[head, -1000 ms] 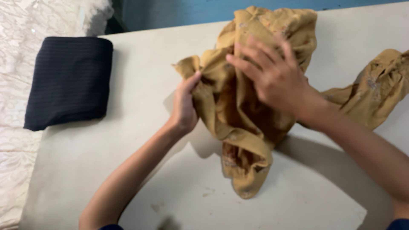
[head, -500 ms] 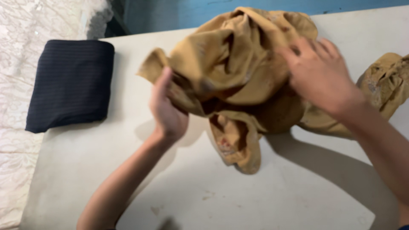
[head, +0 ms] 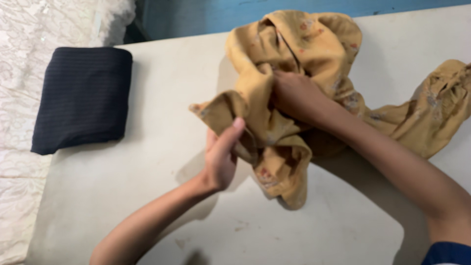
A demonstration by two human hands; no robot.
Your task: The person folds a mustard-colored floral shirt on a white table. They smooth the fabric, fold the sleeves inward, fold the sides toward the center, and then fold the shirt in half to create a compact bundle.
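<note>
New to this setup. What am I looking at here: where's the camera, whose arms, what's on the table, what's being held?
There is no machine: a person works with two bare hands, filmed by one camera worn on the head and looking down, so the arms enter from the bottom edge. The left hand pinches a fold of a crumpled mustard-yellow garment with a small flower print. The right hand is closed on the cloth near the middle of the bundle. Part of the garment trails off to the right. It lies on a pale table. At the table's left edge sits a folded dark navy cloth. Beside that is white lace fabric.

Bare table (head: 162, 103) separates folded dark cloth (head: 81, 98) from mustard garment (head: 294, 64).
</note>
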